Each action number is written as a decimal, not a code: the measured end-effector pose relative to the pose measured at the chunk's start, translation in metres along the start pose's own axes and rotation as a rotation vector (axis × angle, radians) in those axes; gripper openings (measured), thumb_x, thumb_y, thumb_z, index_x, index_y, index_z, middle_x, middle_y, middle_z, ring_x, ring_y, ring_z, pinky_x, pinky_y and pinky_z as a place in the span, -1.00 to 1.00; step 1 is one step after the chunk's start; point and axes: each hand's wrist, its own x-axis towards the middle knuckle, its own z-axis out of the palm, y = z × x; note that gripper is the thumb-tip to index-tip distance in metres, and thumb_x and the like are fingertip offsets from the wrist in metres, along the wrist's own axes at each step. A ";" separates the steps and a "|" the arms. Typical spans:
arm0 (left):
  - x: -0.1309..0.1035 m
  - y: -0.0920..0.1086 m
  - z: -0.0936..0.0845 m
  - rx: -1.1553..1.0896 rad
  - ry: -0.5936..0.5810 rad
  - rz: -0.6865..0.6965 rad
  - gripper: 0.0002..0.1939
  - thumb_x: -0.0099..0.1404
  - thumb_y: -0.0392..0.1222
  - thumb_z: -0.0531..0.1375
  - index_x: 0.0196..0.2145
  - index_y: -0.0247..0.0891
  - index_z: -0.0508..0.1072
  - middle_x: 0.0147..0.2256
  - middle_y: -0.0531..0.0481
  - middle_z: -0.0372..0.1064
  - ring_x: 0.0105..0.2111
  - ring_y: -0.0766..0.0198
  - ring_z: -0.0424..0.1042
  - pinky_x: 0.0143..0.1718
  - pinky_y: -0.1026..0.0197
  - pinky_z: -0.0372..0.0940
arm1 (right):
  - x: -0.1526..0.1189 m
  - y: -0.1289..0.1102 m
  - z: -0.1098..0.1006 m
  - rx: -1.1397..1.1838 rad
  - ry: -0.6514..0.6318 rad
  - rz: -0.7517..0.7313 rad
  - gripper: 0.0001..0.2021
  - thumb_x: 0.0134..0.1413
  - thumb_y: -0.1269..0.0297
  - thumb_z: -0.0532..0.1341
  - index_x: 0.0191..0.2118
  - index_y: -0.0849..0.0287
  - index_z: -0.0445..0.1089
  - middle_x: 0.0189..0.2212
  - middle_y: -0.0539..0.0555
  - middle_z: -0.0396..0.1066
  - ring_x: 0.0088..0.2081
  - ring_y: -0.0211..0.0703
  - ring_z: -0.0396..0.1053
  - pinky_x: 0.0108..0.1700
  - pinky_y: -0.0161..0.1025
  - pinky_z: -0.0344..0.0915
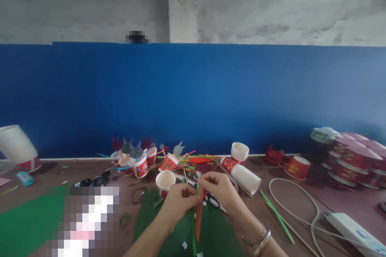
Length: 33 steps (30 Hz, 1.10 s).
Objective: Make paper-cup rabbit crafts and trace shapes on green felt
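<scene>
Over a dark green sheet (217, 237) at the bottom centre, my left hand (183, 199) and my right hand (217, 188) come together. Both have their fingers closed on thin strips: a green strip (194, 239) and orange strips (198, 225) that hang down between them. The strips' upper ends are partly covered by my fingers. Black-handled scissors (214, 200) lie just under my right hand. A white-rimmed paper cup (165, 180) stands behind my left hand. A bracelet circles my right wrist.
Decorated red cups (138, 166) stand at the back left. A stack of cups (245, 177) lies behind my right hand. At right are green strips (277, 217), a white cable (316, 209) and a power strip (356, 231). A blue partition (193, 100) rises behind.
</scene>
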 end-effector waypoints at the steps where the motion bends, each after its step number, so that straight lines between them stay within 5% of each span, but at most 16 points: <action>1: 0.001 -0.002 0.000 -0.001 -0.016 -0.026 -0.67 -0.18 -0.03 0.39 -0.55 -0.31 0.43 -0.64 0.10 0.35 -0.60 0.35 0.30 -0.50 0.28 0.16 | 0.000 0.000 -0.001 -0.031 -0.005 -0.012 -0.72 -0.22 0.10 0.33 -0.56 0.25 0.39 -0.68 -0.07 0.27 -0.60 -0.34 0.14 -0.54 -0.35 0.07; 5: 0.002 -0.003 -0.002 0.022 -0.068 -0.086 -0.66 -0.20 -0.06 0.40 -0.51 -0.32 0.44 -0.58 0.05 0.39 -0.54 0.31 0.35 -0.47 0.26 0.21 | 0.002 0.000 -0.008 -0.047 0.047 -0.055 -0.71 -0.15 0.09 0.30 -0.55 0.25 0.38 -0.68 -0.06 0.27 -0.60 -0.34 0.13 -0.54 -0.34 0.04; 8: 0.000 0.002 -0.004 0.002 -0.098 -0.005 -0.64 -0.10 -0.07 0.36 -0.35 -0.33 0.48 -0.58 0.06 0.37 -0.55 0.33 0.32 -0.45 0.26 0.21 | 0.006 0.001 -0.015 0.071 0.147 -0.002 -0.67 -0.20 0.03 0.32 -0.53 0.25 0.39 -0.68 -0.06 0.27 -0.61 -0.34 0.12 -0.55 -0.35 0.03; 12: -0.005 0.010 -0.004 -0.100 -0.161 0.153 -0.63 0.02 -0.09 0.32 -0.20 -0.26 0.46 -0.43 0.00 0.40 -0.40 0.26 0.37 -0.33 0.23 0.26 | 0.011 0.005 -0.020 0.285 0.194 0.067 -0.65 -0.21 0.01 0.34 -0.54 0.23 0.36 -0.70 -0.10 0.20 -0.64 -0.37 0.08 -0.57 -0.36 0.00; 15: -0.009 0.013 -0.005 0.044 -0.193 0.335 -0.78 0.11 -0.15 0.27 -0.26 -0.22 0.51 -0.32 -0.07 0.40 -0.28 0.20 0.37 -0.22 0.19 0.25 | 0.011 0.007 -0.019 0.391 0.190 0.103 -0.66 -0.24 0.03 0.37 -0.54 0.22 0.35 -0.68 -0.09 0.23 -0.62 -0.36 0.12 -0.55 -0.36 0.05; 19: -0.013 0.011 -0.008 0.313 -0.096 0.646 -0.87 0.20 -0.19 0.20 -0.30 -0.16 0.54 -0.28 -0.09 0.35 -0.23 0.17 0.34 -0.15 0.16 0.22 | 0.009 0.005 -0.012 0.461 0.162 0.147 -0.66 -0.30 0.06 0.40 -0.57 0.22 0.35 -0.66 -0.09 0.24 -0.61 -0.36 0.14 -0.53 -0.36 0.09; 24: -0.017 0.002 -0.011 0.453 -0.018 0.841 -0.82 0.23 -0.25 0.14 -0.22 -0.11 0.49 -0.15 -0.12 0.34 -0.12 0.12 0.32 -0.07 0.11 0.19 | 0.006 0.002 -0.004 0.554 0.117 0.161 -0.68 -0.32 0.10 0.42 -0.54 0.22 0.36 -0.66 -0.11 0.24 -0.62 -0.38 0.12 -0.53 -0.38 0.06; 29: -0.020 -0.002 -0.005 0.342 0.069 0.804 -0.83 0.24 -0.21 0.14 -0.25 -0.12 0.52 -0.18 -0.14 0.40 -0.13 0.10 0.33 -0.07 0.10 0.20 | 0.003 0.007 0.000 0.586 0.035 0.123 -0.71 -0.23 0.14 0.40 -0.54 0.23 0.35 -0.66 -0.11 0.22 -0.60 -0.40 0.10 -0.52 -0.40 0.05; 33: -0.017 0.003 0.002 0.012 0.092 0.522 -0.74 0.26 -0.04 0.10 -0.38 -0.20 0.52 -0.13 -0.12 0.39 -0.08 0.10 0.29 -0.03 0.14 0.16 | 0.002 0.005 -0.003 0.528 -0.004 0.105 -0.69 -0.19 0.09 0.37 -0.51 0.23 0.35 -0.64 -0.09 0.24 -0.59 -0.38 0.14 -0.50 -0.39 0.08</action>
